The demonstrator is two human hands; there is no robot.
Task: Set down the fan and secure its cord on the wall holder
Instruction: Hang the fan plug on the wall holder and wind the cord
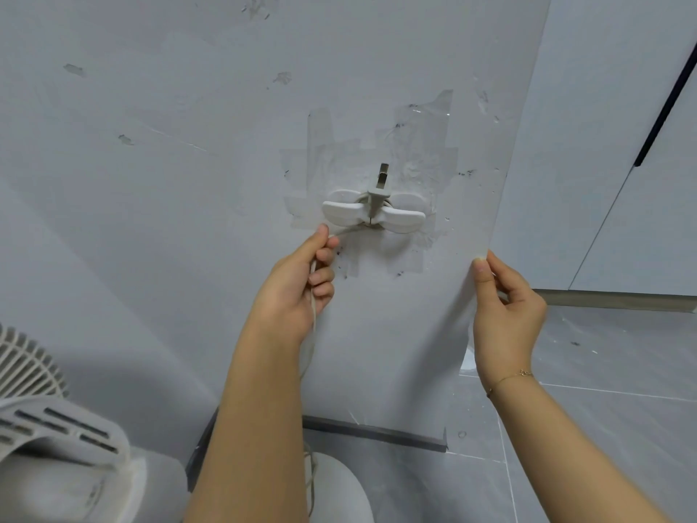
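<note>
Left hand (298, 281): its grip is closed around the cord (312, 307), thumb on top and fingers curled under, just below and left of the wall holder.
Cord: white; from the left grip it runs up and right into the underside of the wall holder, and downward it hangs past the left wrist toward the floor, partly hidden behind the forearm.
Wall holder (373, 215): white, with two flat wings spread left and right, fixed to the wall just above and right of the left grip; clear tape (422, 145) is spread over the wall around it.
Plug (379, 186): grey, standing upright at the middle of the holder, prongs pointing up, above and right of the left grip.
Right hand (503, 315): its grip is narrow, thumb and fingers pinched at the outer corner edge of the wall (188, 145), well right of the holder; whether it holds anything there I cannot tell. A thin bracelet (509, 379) circles the wrist.
Fan (45, 420): white, its grille and vented housing at the lower left, well below and left of the left grip; its base is hidden.
Floor (603, 428): grey tiles, below and right of the right grip.
</note>
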